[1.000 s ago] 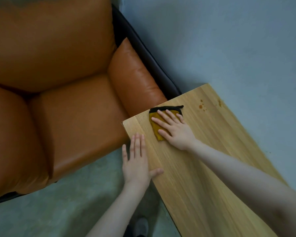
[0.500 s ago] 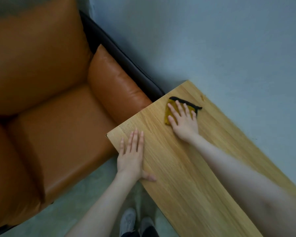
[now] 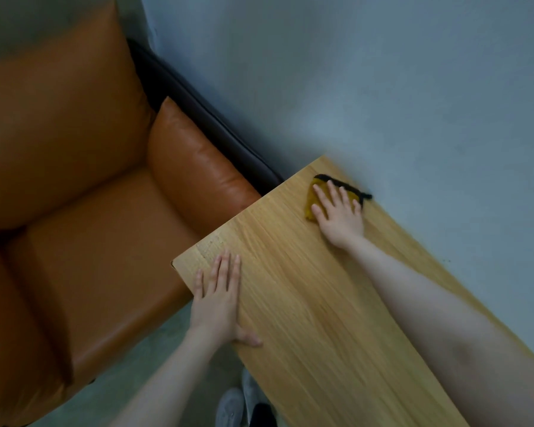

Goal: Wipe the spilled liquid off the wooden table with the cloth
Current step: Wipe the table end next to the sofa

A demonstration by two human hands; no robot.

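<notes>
A small mustard-yellow cloth with a black edge lies on the wooden table close to its far edge by the wall. My right hand presses flat on the cloth with straight, spread fingers and covers most of it. My left hand rests flat on the table's near-left edge, fingers straight, thumb out to the right. No liquid spots show on the visible wood; whatever lies under the cloth and hand is hidden.
An orange leather armchair with a black frame stands directly left of the table. A pale blue-grey wall runs along the table's far side. Grey shoes and grey floor show below the table's near edge.
My right hand has slid the cloth along the table toward the wall edge, over where brown spots showed a second ago. The left hand has stayed flat on the near edge.
</notes>
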